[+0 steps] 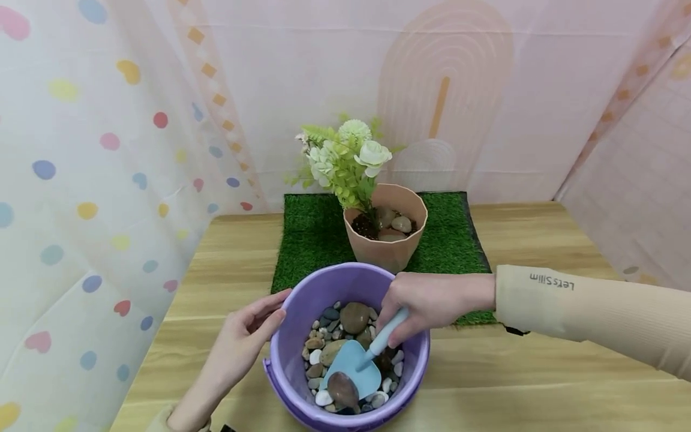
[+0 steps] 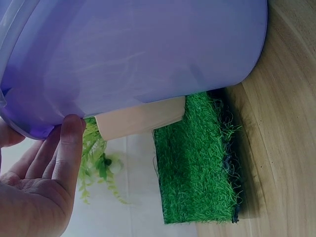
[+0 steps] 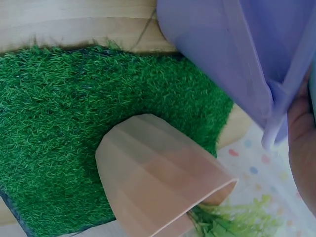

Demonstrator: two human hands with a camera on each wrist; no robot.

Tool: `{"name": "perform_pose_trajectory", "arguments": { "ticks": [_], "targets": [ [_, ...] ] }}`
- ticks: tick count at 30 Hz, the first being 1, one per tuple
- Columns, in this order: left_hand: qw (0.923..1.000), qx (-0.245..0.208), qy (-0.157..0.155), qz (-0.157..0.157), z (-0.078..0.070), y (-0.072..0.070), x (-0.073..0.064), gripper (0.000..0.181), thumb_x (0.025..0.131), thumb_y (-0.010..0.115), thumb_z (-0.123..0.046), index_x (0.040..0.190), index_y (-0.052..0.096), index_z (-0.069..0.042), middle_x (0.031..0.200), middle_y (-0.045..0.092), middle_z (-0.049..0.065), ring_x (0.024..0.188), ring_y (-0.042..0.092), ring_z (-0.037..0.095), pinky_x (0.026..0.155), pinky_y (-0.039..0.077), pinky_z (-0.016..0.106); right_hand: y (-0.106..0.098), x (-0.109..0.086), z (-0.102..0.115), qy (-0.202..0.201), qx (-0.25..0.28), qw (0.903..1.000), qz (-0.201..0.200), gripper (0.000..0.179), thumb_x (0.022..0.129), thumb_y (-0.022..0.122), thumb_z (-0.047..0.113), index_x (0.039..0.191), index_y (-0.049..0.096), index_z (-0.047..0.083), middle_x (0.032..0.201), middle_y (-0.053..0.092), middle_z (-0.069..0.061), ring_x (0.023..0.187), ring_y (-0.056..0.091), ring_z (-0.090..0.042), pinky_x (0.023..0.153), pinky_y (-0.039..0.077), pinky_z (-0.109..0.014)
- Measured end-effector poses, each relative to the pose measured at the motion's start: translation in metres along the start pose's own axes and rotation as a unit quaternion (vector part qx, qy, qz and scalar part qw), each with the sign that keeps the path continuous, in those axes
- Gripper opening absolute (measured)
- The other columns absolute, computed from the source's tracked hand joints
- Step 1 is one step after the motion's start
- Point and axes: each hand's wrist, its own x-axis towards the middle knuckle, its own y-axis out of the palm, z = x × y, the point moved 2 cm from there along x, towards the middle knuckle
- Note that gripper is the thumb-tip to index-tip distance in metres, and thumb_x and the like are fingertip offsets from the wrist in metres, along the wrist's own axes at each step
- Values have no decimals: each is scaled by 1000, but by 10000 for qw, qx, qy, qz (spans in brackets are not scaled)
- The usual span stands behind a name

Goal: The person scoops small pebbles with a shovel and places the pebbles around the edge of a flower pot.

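A light blue hand shovel [image 1: 358, 366] is held by its handle in my right hand [image 1: 418, 303], which reaches inside the purple bucket [image 1: 345, 273]. One large brown stone [image 1: 343, 390] lies at the shovel's blade. Beneath the blade, stones [image 1: 332, 354] of many sizes cover the bucket's bottom. On the bucket's left side, my left hand [image 1: 245, 336] grips the rim. The left wrist view has those fingers [image 2: 69, 153] against the outer wall, with the thumb partly cut off. In the right wrist view only part of the right hand [image 3: 302, 148] shows beside the rim.
Behind the bucket, a peach flowerpot [image 1: 385, 249] stands on a green turf mat [image 1: 450, 240]. It holds white flowers with leaves [image 1: 351, 159], dark soil and a few stones [image 1: 401, 224]. The wooden table [image 1: 216, 288] meets a patterned curtain [image 1: 302, 72] at the back.
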Motion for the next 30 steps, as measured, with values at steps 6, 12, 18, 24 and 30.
{"name": "perform_pose_trajectory", "arguments": {
  "ticks": [6,12,18,24,30],
  "targets": [
    [10000,-52,-10,46,0,1,1,42,108,60,-19,146,60,-2,137,70,24,100,73,-6,85,64,19,-2,-3,-2,136,516,9985,-139,14,97,77,22,107,84,16,91,81,8,71,56,12,65,53,-12],
    [10000,-14,33,22,0,0,0,42,108,59,-20,146,60,-2,138,70,24,102,71,-8,86,64,18,1,0,-2,195,597,9973,-384,17,97,76,23,109,84,14,100,83,5,80,63,12,72,59,-14],
    [10000,0,78,23,1,0,1,42,108,59,-19,146,60,-2,137,70,24,101,72,-7,86,64,18,-2,-3,-7,209,765,9954,-533,15,97,77,22,108,84,14,93,83,5,77,62,11,71,58,-14],
    [10000,10,66,12,1,0,0,42,108,59,-19,147,59,-2,137,70,24,101,72,-6,86,64,18,-6,-8,-11,376,761,9941,-682,18,96,77,24,112,84,16,99,83,5,70,55,6,64,49,-14],
    [10000,-22,45,7,0,1,0,42,108,59,-19,146,60,-2,138,70,24,101,72,-7,86,64,18,-8,-12,-12,485,842,9924,-749,19,96,78,27,112,84,17,98,83,6,73,56,5,66,49,-14]
  ]
}}
